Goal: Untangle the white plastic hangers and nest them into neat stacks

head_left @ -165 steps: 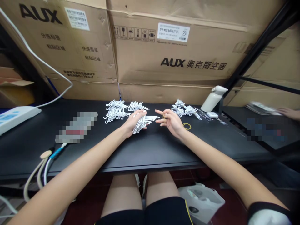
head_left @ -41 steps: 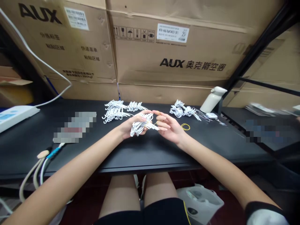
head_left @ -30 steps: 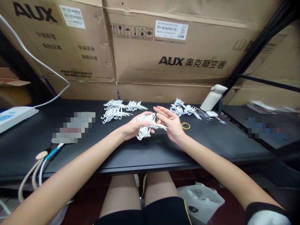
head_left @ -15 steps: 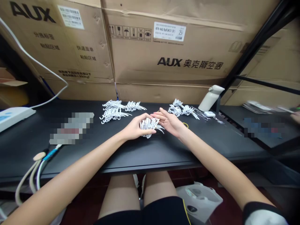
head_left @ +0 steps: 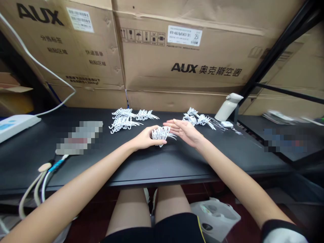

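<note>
A bundle of white hooks (head_left: 160, 135) is gripped in my left hand (head_left: 142, 139), thumb below it and fingers curled over the far side. The hooks' thin straight ends point right. At that end is my right hand (head_left: 188, 133), its fingers stretched out flat and held together; I cannot tell whether they touch the hook ends. Behind my left hand lie several piles of the same hooks (head_left: 123, 123) on the black table (head_left: 162, 168). More hook bundles (head_left: 192, 116) rest beyond my right hand, partly hidden by it.
Large cardboard boxes (head_left: 182, 81) stand along the back. A white bottle (head_left: 229, 106) and a small white case (head_left: 227, 124) are at the back right. On the left are a blurred-out phone-like device (head_left: 81, 136) with cables and a white power strip (head_left: 17, 125).
The view has shifted slightly. My right hand has turned a little with its fingers straighter, and the yellow band seen near its wrist is out of sight. My left hand keeps hold of the white hooks.
</note>
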`<state>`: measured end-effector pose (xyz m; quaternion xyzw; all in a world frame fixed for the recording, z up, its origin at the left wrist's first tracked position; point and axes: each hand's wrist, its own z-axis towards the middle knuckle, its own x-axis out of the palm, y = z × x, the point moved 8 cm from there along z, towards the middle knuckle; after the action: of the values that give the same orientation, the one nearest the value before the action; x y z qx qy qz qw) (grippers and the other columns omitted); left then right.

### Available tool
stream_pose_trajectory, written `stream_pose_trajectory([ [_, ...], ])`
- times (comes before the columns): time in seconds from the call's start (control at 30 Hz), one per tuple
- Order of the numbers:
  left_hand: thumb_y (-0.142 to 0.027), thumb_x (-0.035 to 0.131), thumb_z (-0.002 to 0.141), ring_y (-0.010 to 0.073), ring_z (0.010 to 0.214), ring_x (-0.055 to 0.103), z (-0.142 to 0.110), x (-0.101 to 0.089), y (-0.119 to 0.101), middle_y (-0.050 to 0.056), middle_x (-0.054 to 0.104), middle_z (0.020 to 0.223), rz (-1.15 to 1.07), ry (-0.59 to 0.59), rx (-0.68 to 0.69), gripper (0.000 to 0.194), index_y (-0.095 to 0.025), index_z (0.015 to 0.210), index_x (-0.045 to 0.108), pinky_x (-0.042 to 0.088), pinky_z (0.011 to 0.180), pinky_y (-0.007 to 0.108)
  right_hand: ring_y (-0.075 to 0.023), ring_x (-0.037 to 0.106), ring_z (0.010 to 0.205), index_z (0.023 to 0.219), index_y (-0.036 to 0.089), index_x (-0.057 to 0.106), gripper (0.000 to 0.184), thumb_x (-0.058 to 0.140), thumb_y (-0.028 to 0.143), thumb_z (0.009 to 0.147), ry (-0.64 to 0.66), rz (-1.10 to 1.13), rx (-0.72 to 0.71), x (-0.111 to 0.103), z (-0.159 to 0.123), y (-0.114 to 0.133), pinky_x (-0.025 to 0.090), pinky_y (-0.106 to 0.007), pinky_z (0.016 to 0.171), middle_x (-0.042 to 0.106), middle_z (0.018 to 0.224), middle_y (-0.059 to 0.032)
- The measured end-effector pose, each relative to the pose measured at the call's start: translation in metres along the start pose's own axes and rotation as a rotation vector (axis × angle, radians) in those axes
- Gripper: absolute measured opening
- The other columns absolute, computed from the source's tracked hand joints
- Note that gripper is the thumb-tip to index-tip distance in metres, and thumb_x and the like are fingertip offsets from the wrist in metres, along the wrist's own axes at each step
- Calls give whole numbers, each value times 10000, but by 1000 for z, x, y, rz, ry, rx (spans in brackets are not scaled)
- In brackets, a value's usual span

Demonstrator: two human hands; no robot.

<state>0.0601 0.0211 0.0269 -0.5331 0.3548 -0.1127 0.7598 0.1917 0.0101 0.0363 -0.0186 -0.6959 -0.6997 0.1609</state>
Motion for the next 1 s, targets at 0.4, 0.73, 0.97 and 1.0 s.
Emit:
stream_pose_trajectory([
  [0.4,-392,720,733,237,938,665,3,3,19,123,722,1002,-467,39,-176,389,-129,1018,689,468,909,378,-235,666,1010,937,145,683,457,618,567,775,-111,72,-38,-2,4,-4,519,-373,930,699,1089,-128],
  [0.73,-395,673,771,230,942,657,-2,18,-5,97,716,1022,-173,256,-45,376,-143,1050,665,486,876,346,-252,699,868,873,146,726,395,788,432,607,-75,-341,-280,12,-11,17,557,-370,807,744,896,-88],
  [0.97,-386,681,739,188,744,638,-4,28,-22,53,699,799,9,333,64,287,-135,880,691,495,671,275,-212,662,695,777,177,733,310,743,464,661,-50,-888,-477,35,-30,39,494,-309,635,728,785,-68],
  [1.0,-374,675,742,180,716,630,-5,29,-21,49,690,771,17,333,65,265,-131,847,685,488,644,266,-206,653,684,775,179,728,308,743,464,660,-22,-990,-517,42,-32,41,478,-303,635,724,773,-63],
])
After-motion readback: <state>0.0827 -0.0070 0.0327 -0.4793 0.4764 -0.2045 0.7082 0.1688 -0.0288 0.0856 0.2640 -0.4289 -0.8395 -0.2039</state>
